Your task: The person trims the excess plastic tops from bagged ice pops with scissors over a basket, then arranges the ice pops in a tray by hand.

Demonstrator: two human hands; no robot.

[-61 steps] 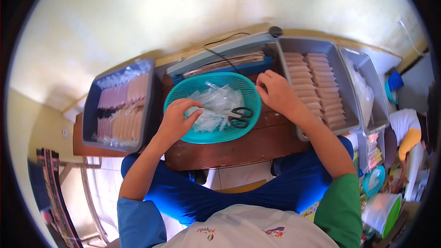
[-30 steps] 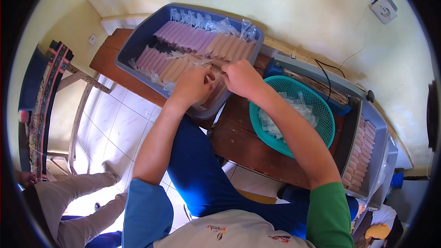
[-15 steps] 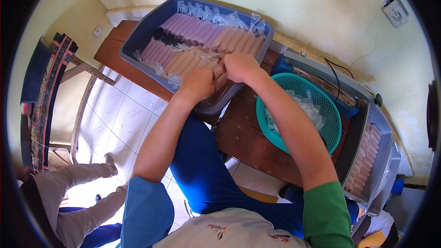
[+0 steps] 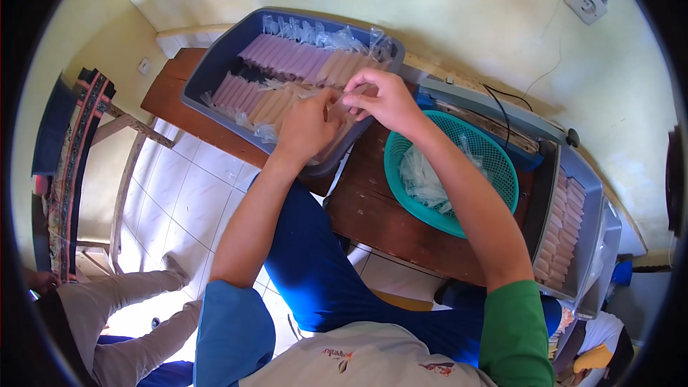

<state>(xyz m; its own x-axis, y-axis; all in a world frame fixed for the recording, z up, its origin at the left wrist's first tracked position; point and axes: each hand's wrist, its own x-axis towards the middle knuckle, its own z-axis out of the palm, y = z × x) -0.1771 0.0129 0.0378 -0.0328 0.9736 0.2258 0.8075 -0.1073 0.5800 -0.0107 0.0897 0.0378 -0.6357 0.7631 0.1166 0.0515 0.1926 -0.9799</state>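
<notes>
Over the near right corner of a grey-blue tub (image 4: pixel 195 98), both my hands hold a slim, pale plastic-wrapped tube (image 4: pixel 339 108). My left hand (image 4: pixel 309 126) is closed around its lower part. At its upper end, my right hand (image 4: pixel 383 99) pinches with thumb and fingertips, the other fingers curled. Rows of similar tubes lie in the tub: purple tubes (image 4: pixel 283 54) at the back left, peach tubes (image 4: pixel 344 67) to their right, and more purple and peach ones in front. Clear twisted plastic ends (image 4: pixel 304 32) stick up along the back. My left hand hides part of the front row.
A green mesh basket (image 4: pixel 507 185) holding clear plastic bags (image 4: pixel 423 175) stands on the brown wooden table (image 4: pixel 387 226). Beyond it are a long grey sealer-like device (image 4: pixel 466 104) with cables and a grey tray (image 4: pixel 586 226) of peach tubes. Another person's legs (image 4: pixel 136 290) show at left.
My right hand has lifted and shifted to a fingertip pinch, and the tube now shows between my hands. My left hand has opened slightly at the thumb. The whole view has shifted a little.
</notes>
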